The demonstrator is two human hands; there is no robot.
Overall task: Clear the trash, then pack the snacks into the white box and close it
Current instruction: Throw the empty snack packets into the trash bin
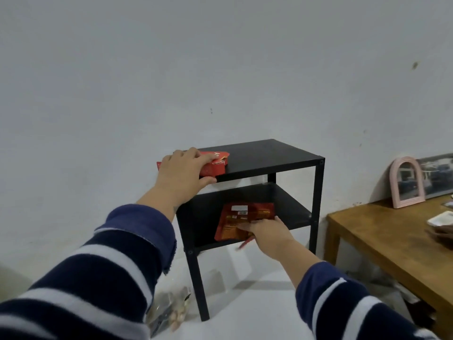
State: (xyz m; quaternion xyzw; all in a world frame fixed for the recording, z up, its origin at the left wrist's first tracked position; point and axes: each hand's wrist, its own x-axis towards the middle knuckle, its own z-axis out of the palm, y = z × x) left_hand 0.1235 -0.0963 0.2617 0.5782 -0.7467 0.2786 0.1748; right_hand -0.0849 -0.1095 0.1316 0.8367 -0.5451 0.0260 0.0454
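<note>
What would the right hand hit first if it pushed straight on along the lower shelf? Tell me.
Beyond the orange snack packet that the right hand already grips, the lower shelf looks bare. The wall behind the black side table probably comes next, though depth is unclear.

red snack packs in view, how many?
2. One red packet on the black stand's top shelf under the left hand; one red pouch on the lower shelf, held by the right hand. More may be hidden.

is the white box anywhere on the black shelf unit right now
No: the black shelf unit bears only a red packet gripped by the left hand and a red-orange pouch under the right hand.
</note>
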